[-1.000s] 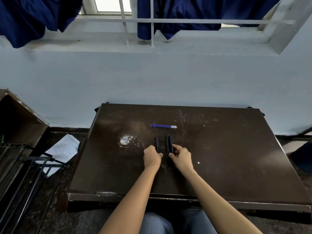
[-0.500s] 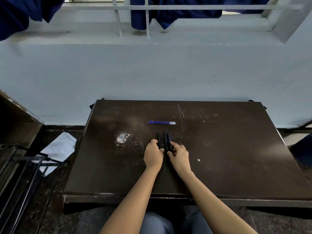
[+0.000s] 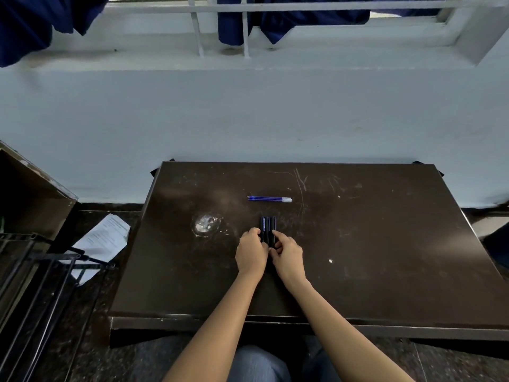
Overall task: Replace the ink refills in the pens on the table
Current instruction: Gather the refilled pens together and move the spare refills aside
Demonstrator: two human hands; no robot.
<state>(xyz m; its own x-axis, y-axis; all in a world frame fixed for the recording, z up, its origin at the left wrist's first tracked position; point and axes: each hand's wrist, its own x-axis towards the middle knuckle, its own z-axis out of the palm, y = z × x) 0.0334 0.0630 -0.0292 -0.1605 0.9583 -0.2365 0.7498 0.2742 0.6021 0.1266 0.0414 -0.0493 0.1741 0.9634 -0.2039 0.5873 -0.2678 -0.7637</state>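
While a person sits at a scratched dark brown table [image 3: 385,244], both bare hands close in on a small bundle of black pens [image 3: 267,227] lying side by side near the middle of the tabletop, their far ends pointing toward 12 o'clock. Seen from the head camera, the left hand [image 3: 252,255] curls its fingers against the bundle's 9 o'clock side, gripping the near ends, and the right hand [image 3: 287,255] pinches the same pens from the 3 o'clock side, its index finger laid along the outermost barrel; the two hands touch just below the bundle, hiding the pens' near ends. At 12 o'clock from the pens, apart from them, a few blue ink refills [image 3: 269,199] lie together crosswise, white ends toward 3 o'clock. A round whitish smudge [image 3: 205,224] marks the tabletop at 9 o'clock from the pens, and a white speck [image 3: 330,261] sits at 3 o'clock from the right hand. Off the table's 9 o'clock edge, printed paper [image 3: 103,241] lies on the dark floor beside a black metal rack [image 3: 41,260]. Dark blue cloth [image 3: 303,17] hangs over white window bars [image 3: 245,37] above a pale wall.
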